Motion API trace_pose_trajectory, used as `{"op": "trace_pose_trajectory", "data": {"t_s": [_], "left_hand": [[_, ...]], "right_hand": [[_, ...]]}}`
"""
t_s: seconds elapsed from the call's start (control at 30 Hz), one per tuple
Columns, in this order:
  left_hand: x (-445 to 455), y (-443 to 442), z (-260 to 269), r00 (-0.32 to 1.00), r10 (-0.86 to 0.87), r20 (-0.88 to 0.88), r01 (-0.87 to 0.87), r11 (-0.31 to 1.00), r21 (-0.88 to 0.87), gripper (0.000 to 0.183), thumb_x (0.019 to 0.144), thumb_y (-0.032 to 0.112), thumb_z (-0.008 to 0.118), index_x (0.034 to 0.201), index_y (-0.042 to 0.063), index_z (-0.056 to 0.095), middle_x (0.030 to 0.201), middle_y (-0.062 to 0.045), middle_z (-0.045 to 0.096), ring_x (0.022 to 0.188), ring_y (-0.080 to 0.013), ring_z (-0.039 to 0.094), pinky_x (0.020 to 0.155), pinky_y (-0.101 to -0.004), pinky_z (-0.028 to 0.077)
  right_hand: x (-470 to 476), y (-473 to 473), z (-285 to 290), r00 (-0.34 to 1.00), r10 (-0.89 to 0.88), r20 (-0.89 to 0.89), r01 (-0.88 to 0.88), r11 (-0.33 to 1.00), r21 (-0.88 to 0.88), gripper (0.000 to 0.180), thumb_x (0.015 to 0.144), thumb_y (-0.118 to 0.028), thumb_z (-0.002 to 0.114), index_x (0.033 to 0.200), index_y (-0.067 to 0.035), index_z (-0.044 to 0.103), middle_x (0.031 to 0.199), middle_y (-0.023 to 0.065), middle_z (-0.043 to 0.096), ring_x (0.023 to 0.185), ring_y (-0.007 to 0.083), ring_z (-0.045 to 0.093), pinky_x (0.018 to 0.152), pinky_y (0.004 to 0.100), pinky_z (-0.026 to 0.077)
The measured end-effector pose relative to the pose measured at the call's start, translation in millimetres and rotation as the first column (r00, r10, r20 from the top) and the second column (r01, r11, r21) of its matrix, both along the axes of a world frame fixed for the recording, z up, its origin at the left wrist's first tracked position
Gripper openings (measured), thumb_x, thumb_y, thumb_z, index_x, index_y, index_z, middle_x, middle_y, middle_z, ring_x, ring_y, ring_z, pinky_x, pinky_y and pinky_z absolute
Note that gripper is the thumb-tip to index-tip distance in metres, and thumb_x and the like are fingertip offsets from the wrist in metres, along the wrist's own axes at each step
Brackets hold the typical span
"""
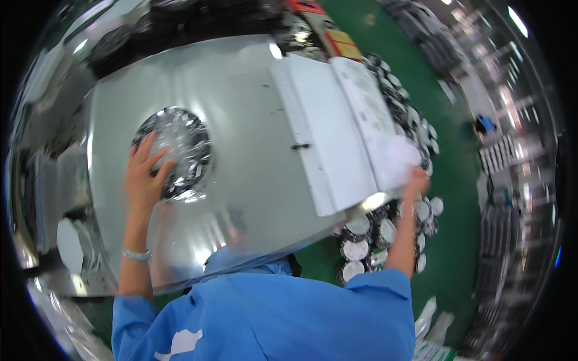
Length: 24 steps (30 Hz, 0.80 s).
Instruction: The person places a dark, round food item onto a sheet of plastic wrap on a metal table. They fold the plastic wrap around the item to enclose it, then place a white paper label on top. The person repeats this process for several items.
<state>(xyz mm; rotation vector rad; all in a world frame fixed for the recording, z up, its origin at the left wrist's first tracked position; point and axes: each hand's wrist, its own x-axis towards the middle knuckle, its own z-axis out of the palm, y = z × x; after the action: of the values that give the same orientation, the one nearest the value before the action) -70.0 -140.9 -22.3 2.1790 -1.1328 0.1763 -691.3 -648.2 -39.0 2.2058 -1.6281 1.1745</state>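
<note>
A round, dark bundle in clear plastic wrap lies on the left half of a shiny metal tabletop. My left hand rests on its near left side with fingers spread, a pale bangle on the wrist. Off the table's right edge, my right hand is blurred by motion and pinches a thin white sheet with a rounded outline. That sheet overlaps printed paper on a stack of white sheets. What the bundle contains is hard to make out through the glare.
Several wrapped bundles with round white tops stand on the green floor right of the table. Dark bundles crowd the far edge. White sheets in plastic lie at left. A small dark object touches the paper stack.
</note>
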Motion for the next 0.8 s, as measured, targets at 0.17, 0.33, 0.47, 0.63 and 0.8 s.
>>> {"op": "trace_pose_trajectory", "data": {"t_s": [0.17, 0.33, 0.47, 0.63, 0.8], "left_hand": [[-9, -1, 5, 0.997, 0.077, 0.016, -0.074, 0.99, -0.119, 0.032, 0.076, 0.03, 0.081, 0.105, 0.017, 0.078, 0.137, -0.01, 0.05, 0.127, -0.0327, 0.045, 0.104, -0.0421, 0.043], [-6, 1, 0, 0.998, 0.06, 0.004, -0.06, 0.991, -0.123, 0.028, 0.076, 0.032, 0.081, 0.101, 0.02, 0.078, 0.113, -0.001, 0.062, 0.111, -0.0278, 0.053, 0.091, -0.0384, 0.05], [-9, 7, 1, 0.996, 0.08, -0.028, -0.082, 0.993, -0.084, 0.026, 0.076, 0.032, 0.08, 0.1, 0.021, 0.079, 0.112, -0.001, 0.062, 0.111, -0.0285, 0.054, 0.095, -0.0392, 0.049], [-8, -1, -2, 0.995, 0.1, 0.017, -0.097, 0.987, -0.13, 0.025, 0.078, 0.029, 0.077, 0.1, 0.018, 0.077, 0.111, -0.001, 0.065, 0.11, -0.0315, 0.056, 0.103, -0.0439, 0.046], [-6, 0, -6, 0.993, 0.115, -0.003, -0.113, 0.98, -0.163, 0.03, 0.076, 0.023, 0.075, 0.104, 0.014, 0.072, 0.103, -0.005, 0.068, 0.103, -0.0325, 0.059, 0.104, -0.0456, 0.045]], "right_hand": [[23, 24, 169, 0.918, -0.008, 0.397, 0.116, 0.962, -0.247, 0.028, 0.101, -0.02, 0.054, 0.112, 0.006, 0.056, 0.098, 0.0184, 0.066, 0.092, 0.0314, 0.066, 0.085, 0.0428, 0.057], [228, 143, 54, 0.772, 0.607, 0.188, -0.617, 0.645, 0.451, 0.035, 0.107, -0.023, 0.04, 0.12, 0.005, 0.056, 0.121, 0.0173, 0.057, 0.124, 0.0291, 0.051, 0.106, 0.0409, 0.041], [424, 298, 85, 0.191, 0.956, 0.224, -0.807, 0.023, 0.59, 0.051, 0.103, -0.03, 0.043, 0.144, 0.001, 0.04, 0.151, 0.0181, 0.036, 0.144, 0.0349, 0.028, 0.117, 0.0426, 0.027], [487, 317, 69, -0.011, 0.996, -0.084, -0.83, 0.038, 0.557, 0.069, 0.1, -0.04, 0.049, 0.151, 0.003, 0.031, 0.159, 0.0183, 0.028, 0.149, 0.0346, 0.022, 0.119, 0.0434, 0.028], [498, 319, 63, -0.125, 0.946, -0.299, -0.745, 0.109, 0.658, 0.076, 0.096, -0.044, 0.056, 0.15, 0.005, 0.031, 0.158, 0.0189, 0.03, 0.148, 0.0332, 0.026, 0.12, 0.0426, 0.027]]}}
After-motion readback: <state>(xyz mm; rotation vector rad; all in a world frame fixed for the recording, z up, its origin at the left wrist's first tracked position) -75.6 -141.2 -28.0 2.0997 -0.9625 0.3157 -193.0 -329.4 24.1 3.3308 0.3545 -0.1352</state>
